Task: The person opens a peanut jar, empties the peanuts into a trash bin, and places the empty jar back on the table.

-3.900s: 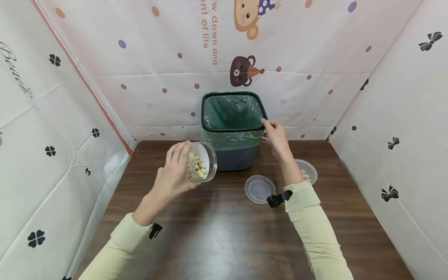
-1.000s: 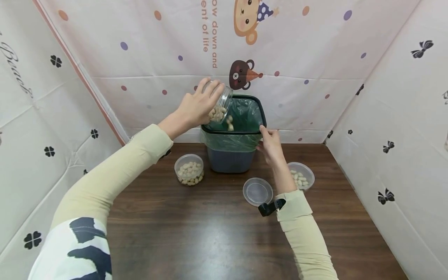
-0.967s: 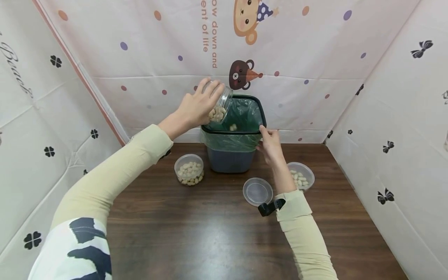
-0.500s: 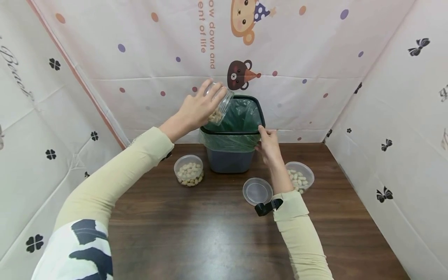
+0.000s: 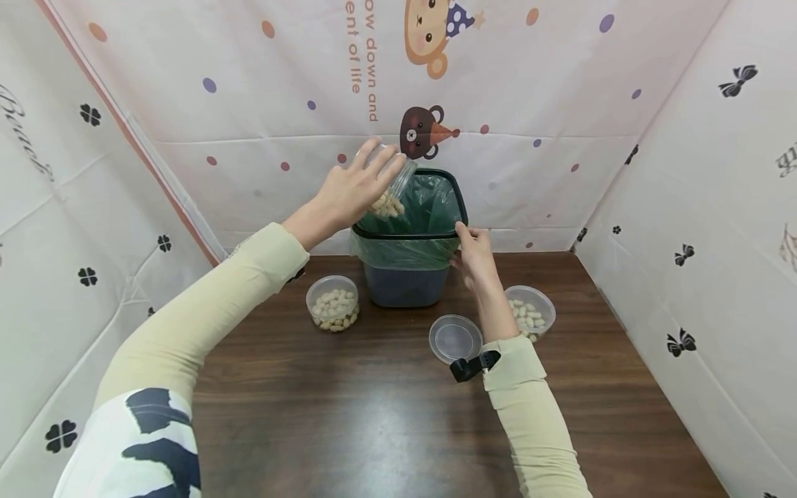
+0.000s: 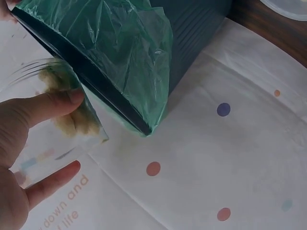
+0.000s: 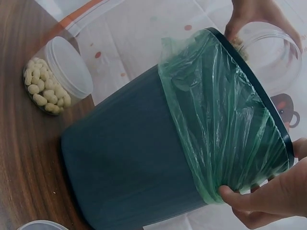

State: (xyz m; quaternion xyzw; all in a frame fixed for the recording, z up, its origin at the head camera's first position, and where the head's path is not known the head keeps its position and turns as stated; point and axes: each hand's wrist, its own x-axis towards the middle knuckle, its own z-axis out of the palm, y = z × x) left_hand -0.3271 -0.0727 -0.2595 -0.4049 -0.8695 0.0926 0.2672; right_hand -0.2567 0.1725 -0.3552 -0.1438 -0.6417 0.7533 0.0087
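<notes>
My left hand [image 5: 355,190] grips a clear jar [image 5: 406,176] around its side, tipped on its side with its mouth over the bin. A small heap of peanuts [image 5: 387,205] lies inside the jar near its lower wall; in the left wrist view the heap looks blurred. The dark blue-grey bin [image 5: 407,285] stands upright, lined with a green plastic bag [image 5: 405,254] folded over its black rim. On the bin's right front corner, my right hand [image 5: 479,259] pinches the rim and bag, thumb on top. The bin's bottom is hidden from the head view.
A lidded jar of peanuts [image 5: 333,304] stands left of the bin. To its right is a translucent tub of peanuts [image 5: 530,311], partly behind my right forearm. A loose round lid [image 5: 454,339] lies flat on the wooden table [image 5: 349,415]. Printed cloth walls enclose the table.
My left hand has carried the jar from over the table to above the bin and tipped it. Peanuts fell into the bin, leaving fewer in the jar. The right hand stays at the rim.
</notes>
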